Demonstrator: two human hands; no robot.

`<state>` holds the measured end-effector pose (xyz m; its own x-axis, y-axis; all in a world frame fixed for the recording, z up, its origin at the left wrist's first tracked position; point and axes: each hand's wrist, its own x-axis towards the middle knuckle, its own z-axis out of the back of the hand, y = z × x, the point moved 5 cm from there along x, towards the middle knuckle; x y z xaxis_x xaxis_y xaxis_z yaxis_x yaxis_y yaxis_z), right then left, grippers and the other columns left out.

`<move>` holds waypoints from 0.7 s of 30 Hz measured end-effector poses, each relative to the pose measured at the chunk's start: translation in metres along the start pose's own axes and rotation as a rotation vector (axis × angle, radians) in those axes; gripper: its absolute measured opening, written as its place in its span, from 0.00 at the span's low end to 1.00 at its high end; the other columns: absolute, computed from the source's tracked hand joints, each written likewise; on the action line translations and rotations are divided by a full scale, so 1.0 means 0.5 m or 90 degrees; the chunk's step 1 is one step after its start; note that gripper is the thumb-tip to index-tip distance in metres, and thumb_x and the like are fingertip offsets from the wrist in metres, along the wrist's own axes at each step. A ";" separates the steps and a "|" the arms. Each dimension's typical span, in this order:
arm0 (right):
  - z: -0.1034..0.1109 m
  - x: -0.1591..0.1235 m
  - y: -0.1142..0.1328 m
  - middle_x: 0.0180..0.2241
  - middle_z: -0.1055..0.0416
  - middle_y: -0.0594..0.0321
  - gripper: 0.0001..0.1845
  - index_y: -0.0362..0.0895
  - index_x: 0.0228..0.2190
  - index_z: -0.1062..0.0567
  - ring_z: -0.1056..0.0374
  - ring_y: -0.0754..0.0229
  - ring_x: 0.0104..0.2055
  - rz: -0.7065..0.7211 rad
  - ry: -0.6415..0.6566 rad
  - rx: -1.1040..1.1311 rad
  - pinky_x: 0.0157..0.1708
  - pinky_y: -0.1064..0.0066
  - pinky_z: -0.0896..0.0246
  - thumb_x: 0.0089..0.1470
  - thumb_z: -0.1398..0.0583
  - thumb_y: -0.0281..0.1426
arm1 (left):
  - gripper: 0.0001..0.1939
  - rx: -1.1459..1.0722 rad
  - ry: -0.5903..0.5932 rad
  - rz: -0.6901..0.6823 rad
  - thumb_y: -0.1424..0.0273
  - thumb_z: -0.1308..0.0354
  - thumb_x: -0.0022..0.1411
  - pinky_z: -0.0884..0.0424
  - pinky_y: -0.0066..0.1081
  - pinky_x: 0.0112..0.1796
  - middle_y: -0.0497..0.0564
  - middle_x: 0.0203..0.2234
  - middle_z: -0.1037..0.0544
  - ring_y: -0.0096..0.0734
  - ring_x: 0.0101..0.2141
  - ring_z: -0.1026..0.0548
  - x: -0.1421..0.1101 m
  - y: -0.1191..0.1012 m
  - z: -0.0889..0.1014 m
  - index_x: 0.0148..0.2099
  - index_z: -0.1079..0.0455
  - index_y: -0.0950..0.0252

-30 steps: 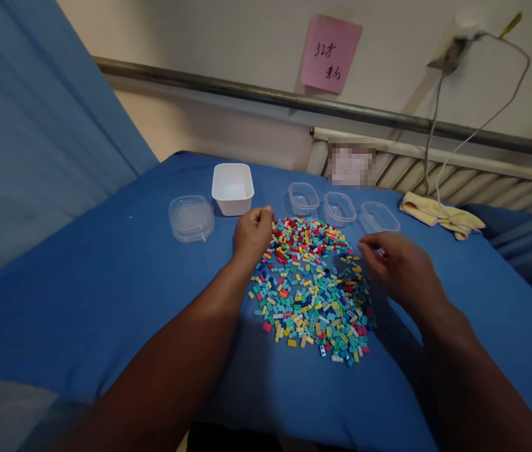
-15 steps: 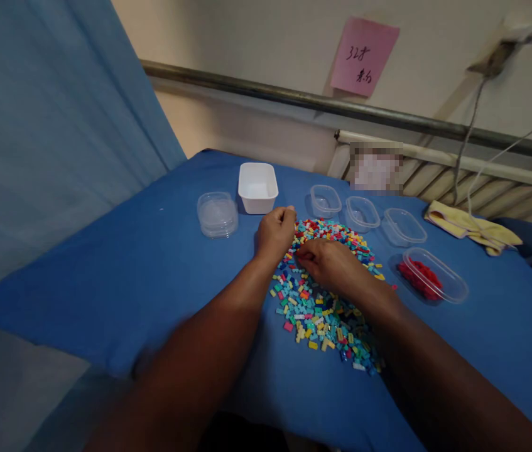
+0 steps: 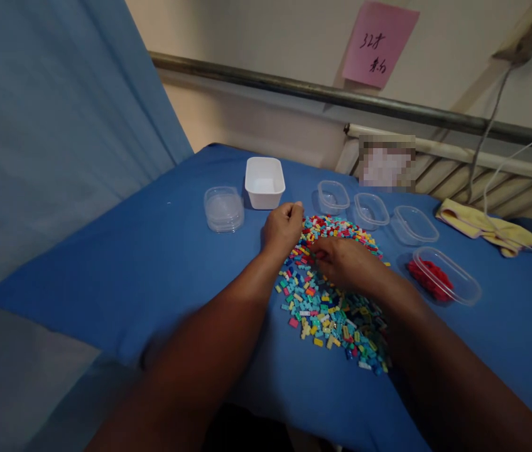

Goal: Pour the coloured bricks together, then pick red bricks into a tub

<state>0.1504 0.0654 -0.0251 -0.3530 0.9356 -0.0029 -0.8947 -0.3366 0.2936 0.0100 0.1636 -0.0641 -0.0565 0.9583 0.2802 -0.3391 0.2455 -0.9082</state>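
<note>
At the left of the blue cloth-covered surface [image 3: 129, 270] we have a stack of clear, rounded plastic pieces [image 3: 224, 210], perhaps lids, and just beside it a deep white plastic tub [image 3: 264, 199] with no bricks visible inside. Next comes our left hand [image 3: 283, 227], at the far left edge of a broad spread of small multicoloured plastic bricks [image 3: 310, 304]; its fingers are curled, the thumb close to the forefinger, and we cannot tell whether a brick sits inside. Our right hand [image 3: 343, 262] reaches over the middle of the spread, fingertips drawn narrow and pointing into the bricks; whether they grip one is hidden from us. Beyond the bricks, running rightward, stand three clear plastic containers [image 3: 371, 211], and nearer us a fourth clear oval container [image 3: 472, 294] holding a heap of red pieces [image 3: 430, 280]. Farthest right lies a crumpled yellow cloth [image 3: 487, 227]. We judge the step in hand to be picking bricks out of the spread. The next move, as we read it, calls for a small, exact fingertip pinch and a clean lift, leaving neighbouring bricks undisturbed.
</note>
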 end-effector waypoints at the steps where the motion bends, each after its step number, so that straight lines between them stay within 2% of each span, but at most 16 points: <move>1: 0.001 -0.001 -0.002 0.35 0.17 0.62 0.09 0.48 0.39 0.18 0.26 0.56 0.34 -0.004 0.001 0.003 0.32 0.67 0.46 0.60 0.38 0.25 | 0.22 0.000 0.000 -0.002 0.55 0.47 0.74 0.32 0.33 0.35 0.49 0.26 0.22 0.38 0.33 0.23 0.000 0.000 0.000 0.30 0.26 0.60; 5: -0.002 0.000 0.004 0.38 0.16 0.59 0.07 0.48 0.40 0.17 0.24 0.54 0.37 -0.023 0.001 -0.037 0.33 0.67 0.45 0.64 0.37 0.31 | 0.22 -0.004 -0.001 -0.010 0.55 0.47 0.74 0.33 0.33 0.35 0.49 0.26 0.22 0.37 0.33 0.23 0.000 -0.001 0.001 0.31 0.26 0.60; 11: -0.010 0.012 0.034 0.43 0.16 0.54 0.14 0.47 0.42 0.16 0.22 0.52 0.44 -0.029 0.047 -0.126 0.39 0.67 0.40 0.69 0.43 0.31 | 0.21 0.003 -0.001 -0.009 0.55 0.47 0.74 0.33 0.32 0.35 0.49 0.26 0.22 0.37 0.34 0.24 0.004 0.004 -0.003 0.31 0.25 0.60; 17: -0.018 0.015 0.028 0.46 0.17 0.55 0.15 0.48 0.46 0.17 0.22 0.51 0.47 -0.051 0.079 -0.120 0.41 0.66 0.39 0.64 0.42 0.27 | 0.22 -0.007 -0.005 -0.019 0.55 0.47 0.74 0.35 0.33 0.35 0.48 0.25 0.24 0.36 0.32 0.25 0.004 0.007 -0.004 0.30 0.27 0.61; 21: -0.026 0.016 0.025 0.44 0.17 0.53 0.12 0.46 0.43 0.18 0.22 0.50 0.44 -0.047 0.066 -0.122 0.38 0.65 0.41 0.63 0.41 0.28 | 0.22 -0.013 -0.003 -0.025 0.56 0.47 0.74 0.35 0.33 0.35 0.48 0.24 0.25 0.35 0.32 0.26 0.004 0.007 -0.006 0.29 0.27 0.61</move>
<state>0.1329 0.0671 -0.0341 -0.3015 0.9459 -0.1195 -0.9515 -0.2904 0.1019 0.0115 0.1669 -0.0673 -0.0484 0.9469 0.3178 -0.3212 0.2866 -0.9026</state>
